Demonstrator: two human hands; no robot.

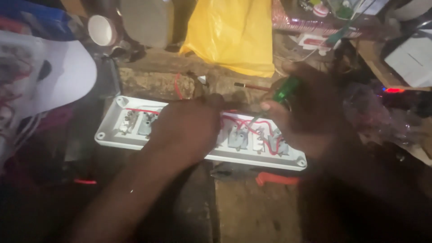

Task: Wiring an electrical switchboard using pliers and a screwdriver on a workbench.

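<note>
A long white open socket strip (112, 139) lies across the wooden bench, its metal contacts and red wires (245, 125) showing. My left hand (191, 128) rests on the middle of the strip and covers that part. My right hand (301, 110) grips a green-handled screwdriver (286, 90), whose thin shaft slants down-left toward the red wires near the strip's right end. The shaft's tip is blurred.
A yellow plastic bag (231, 33) lies behind the strip. Pliers with red-orange handles (274, 179) sit just in front of it. A roll of white tape (101, 30) is at the back left, papers and clutter at the right.
</note>
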